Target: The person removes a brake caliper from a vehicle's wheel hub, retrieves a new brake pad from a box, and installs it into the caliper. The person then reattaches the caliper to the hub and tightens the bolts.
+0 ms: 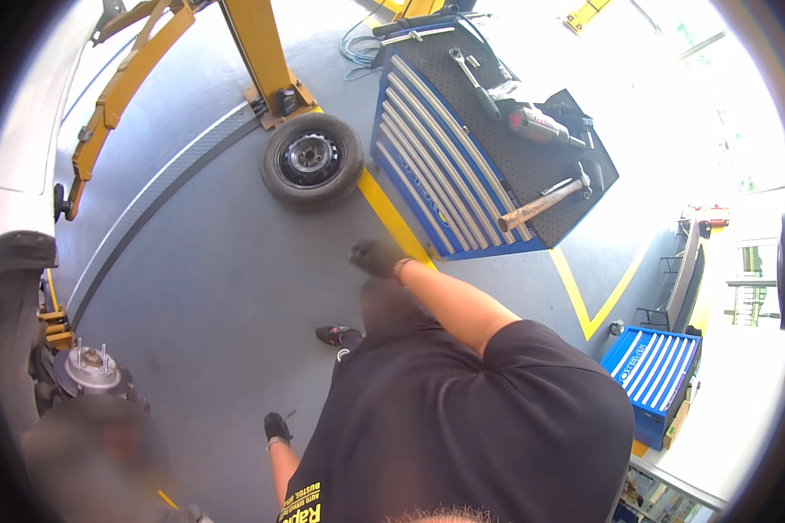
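Note:
My left hand [276, 427], in a black glove, hangs low on the left, closed on a thin dark piece [291, 413] too small to name. My right hand [377, 259], also black-gloved, is held out over the floor near the yellow line. Its fingers are smeared by motion, so whether it grips anything is unclear. Beyond it a wheel with a tyre [344, 179] and a black steel rim lies on the grey floor. A bare wheel hub [93, 370] with upright studs is on the raised vehicle at the left.
A blue tool cabinet [388, 131] stands ahead right; a hammer [545, 205], a ratchet [475, 83] and a grey-red power tool [536, 127] lie on top. A yellow lift post [257, 48] rises behind the wheel, with a lift arm [105, 118] leftward. Another blue cabinet [650, 370] is at right.

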The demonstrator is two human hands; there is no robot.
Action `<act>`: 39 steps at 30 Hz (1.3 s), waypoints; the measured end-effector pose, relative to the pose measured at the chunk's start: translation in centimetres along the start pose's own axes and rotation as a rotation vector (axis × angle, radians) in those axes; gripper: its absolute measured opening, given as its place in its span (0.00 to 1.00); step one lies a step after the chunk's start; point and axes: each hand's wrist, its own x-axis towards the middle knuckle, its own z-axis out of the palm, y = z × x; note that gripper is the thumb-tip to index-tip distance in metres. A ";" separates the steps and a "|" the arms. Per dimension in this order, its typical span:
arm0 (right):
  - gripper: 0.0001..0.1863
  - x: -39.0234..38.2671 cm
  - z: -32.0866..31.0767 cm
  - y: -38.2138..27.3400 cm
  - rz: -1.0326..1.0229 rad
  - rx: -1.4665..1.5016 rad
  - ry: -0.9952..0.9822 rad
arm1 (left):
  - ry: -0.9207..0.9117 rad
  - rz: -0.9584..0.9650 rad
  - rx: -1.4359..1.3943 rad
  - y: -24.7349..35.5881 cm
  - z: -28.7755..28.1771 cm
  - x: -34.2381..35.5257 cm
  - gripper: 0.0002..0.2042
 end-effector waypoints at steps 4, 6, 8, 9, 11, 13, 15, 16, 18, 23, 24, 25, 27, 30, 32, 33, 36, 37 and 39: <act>0.14 -0.3 -20.8 5.9 -0.189 -0.307 1.412 | 0.084 0.024 -0.095 -6.3 -4.7 -5.5 0.19; 0.18 -0.7 -31.9 10.5 0.186 -0.675 1.300 | 0.118 -0.005 -0.128 -10.4 -4.4 -8.7 0.15; 0.21 1.8 -39.4 13.9 0.293 -0.142 1.164 | 0.154 -0.130 -0.294 -14.8 -2.1 -11.6 0.14; 0.23 2.9 -42.7 15.2 0.247 -0.194 1.057 | 0.180 -0.214 -0.409 -17.0 -0.8 -13.0 0.14; 0.25 5.5 -45.6 16.7 0.230 -0.318 0.848 | 0.222 0.620 0.769 -22.0 3.1 -16.1 0.13; 0.26 6.7 -47.1 16.6 0.270 -0.205 0.749 | 0.397 0.684 0.915 -27.0 6.7 -19.5 0.11; 0.24 5.8 -47.2 15.2 0.225 -0.472 0.760 | 0.352 0.564 0.862 -31.1 8.8 -22.7 0.10; 0.24 4.7 -47.4 13.8 0.207 -0.605 0.781 | 0.354 0.546 0.837 -32.5 9.6 -24.2 0.11; 0.20 0.9 -46.4 10.9 -0.201 -0.023 0.942 | 0.308 0.409 0.722 -33.6 10.4 -26.7 0.15; 0.11 -9.6 -41.8 3.2 -0.573 0.588 0.941 | 0.224 -0.080 -0.441 -28.0 10.9 -31.3 0.18; 0.09 -11.4 -40.7 2.2 -0.627 0.574 0.923 | 0.211 -0.004 -0.472 -25.8 11.2 -31.9 0.16; 0.09 -13.3 -39.4 1.6 -0.655 0.889 0.737 | 0.193 0.056 -0.531 -23.4 11.6 -32.7 0.14; 0.12 -16.8 -37.1 0.8 -0.672 1.661 0.275 | 0.105 0.186 -0.531 -18.0 12.6 -34.1 0.14; 0.10 -21.0 -32.6 -0.4 -0.746 1.694 0.220 | -0.143 0.407 -0.545 -9.3 15.3 -36.3 0.13; 0.10 -22.7 -29.9 -1.9 -0.869 1.809 0.054 | -0.357 0.463 -0.613 -2.8 17.4 -37.7 0.13; 0.11 -23.6 -28.5 -2.8 -0.937 1.881 -0.063 | -0.457 0.507 -0.609 0.4 18.3 -38.7 0.13; 0.11 -26.4 -24.7 -5.5 -0.871 2.040 -0.348 | -0.759 0.665 -0.614 9.0 21.1 -42.9 0.15; 0.10 -27.2 -23.4 -6.5 -0.852 2.047 -0.387 | -0.784 0.723 -0.593 11.2 21.8 -44.7 0.16; 0.12 -29.6 -21.6 -7.7 -0.785 1.887 -0.297 | -0.885 0.828 -0.634 14.5 22.9 -48.3 0.17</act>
